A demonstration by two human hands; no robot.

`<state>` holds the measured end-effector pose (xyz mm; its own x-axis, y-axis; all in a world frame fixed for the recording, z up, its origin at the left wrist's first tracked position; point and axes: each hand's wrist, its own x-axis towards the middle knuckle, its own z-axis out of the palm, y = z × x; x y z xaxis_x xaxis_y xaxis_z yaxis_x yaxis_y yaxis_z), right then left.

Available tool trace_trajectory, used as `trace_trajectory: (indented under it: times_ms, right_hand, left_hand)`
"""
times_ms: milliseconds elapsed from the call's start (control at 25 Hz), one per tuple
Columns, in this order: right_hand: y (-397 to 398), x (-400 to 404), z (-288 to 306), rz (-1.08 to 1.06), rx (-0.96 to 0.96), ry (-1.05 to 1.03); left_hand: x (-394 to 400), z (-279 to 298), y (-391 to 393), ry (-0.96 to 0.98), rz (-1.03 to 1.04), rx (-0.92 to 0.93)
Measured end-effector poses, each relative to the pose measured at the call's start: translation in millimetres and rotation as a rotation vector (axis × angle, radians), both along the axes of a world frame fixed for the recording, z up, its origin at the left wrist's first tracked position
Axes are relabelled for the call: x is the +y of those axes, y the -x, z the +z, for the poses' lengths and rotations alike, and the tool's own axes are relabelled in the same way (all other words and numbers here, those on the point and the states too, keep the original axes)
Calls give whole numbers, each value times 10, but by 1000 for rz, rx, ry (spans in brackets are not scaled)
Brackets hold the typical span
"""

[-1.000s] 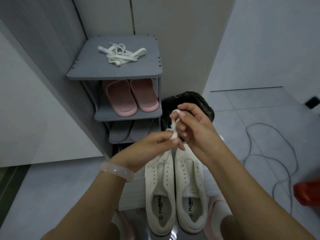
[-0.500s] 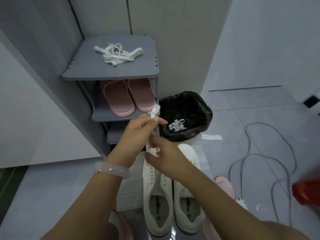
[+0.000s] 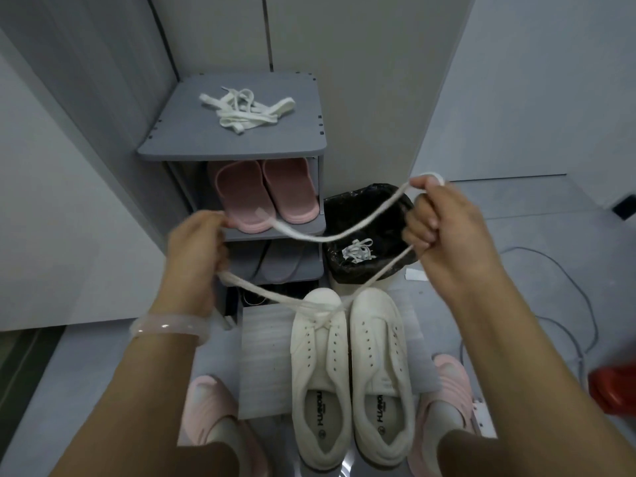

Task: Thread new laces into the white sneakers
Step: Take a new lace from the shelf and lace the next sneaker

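Two white sneakers stand side by side on a foam sheet [image 3: 265, 359] on the floor: the left sneaker [image 3: 318, 370] and the right sneaker [image 3: 380, 366]. A white lace [image 3: 309, 237] passes through the front eyelets of the left sneaker and rises in two strands to my hands. My left hand [image 3: 196, 244] grips one stretch of it, and my right hand [image 3: 438, 222] grips the other, with a loop over its fingers. The lace hangs slack between both hands above the shoes. The right sneaker has bare eyelets.
A grey shoe rack [image 3: 234, 146] stands ahead with a bundle of white laces [image 3: 246, 110] on top and pink slippers [image 3: 265, 194] below. A black-lined bin [image 3: 364, 215] holding an old lace sits right of it. A cable [image 3: 550, 304] and a red object [image 3: 612, 387] lie at the right.
My hands have pulled apart, the left going left and the right going up and right, drawing the lace out long between them above the left sneaker.
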<state>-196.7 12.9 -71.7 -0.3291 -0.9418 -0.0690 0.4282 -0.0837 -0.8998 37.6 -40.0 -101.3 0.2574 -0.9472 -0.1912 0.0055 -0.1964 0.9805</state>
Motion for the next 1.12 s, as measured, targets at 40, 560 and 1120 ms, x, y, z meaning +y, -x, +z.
trace_trajectory:
  times_ms: [40,560,1120]
  right_hand:
    - [67,5,18,-56,30,-4]
    - [-407,-32,-195,197,-484,-44]
    - [357,-90,-412,-266,-242,-388]
  left_hand:
    - [-15,3,-127,30,60,-64]
    - [499,-271,690,73,-1119,-147]
    - [84,-309,66,-105,-303,-254]
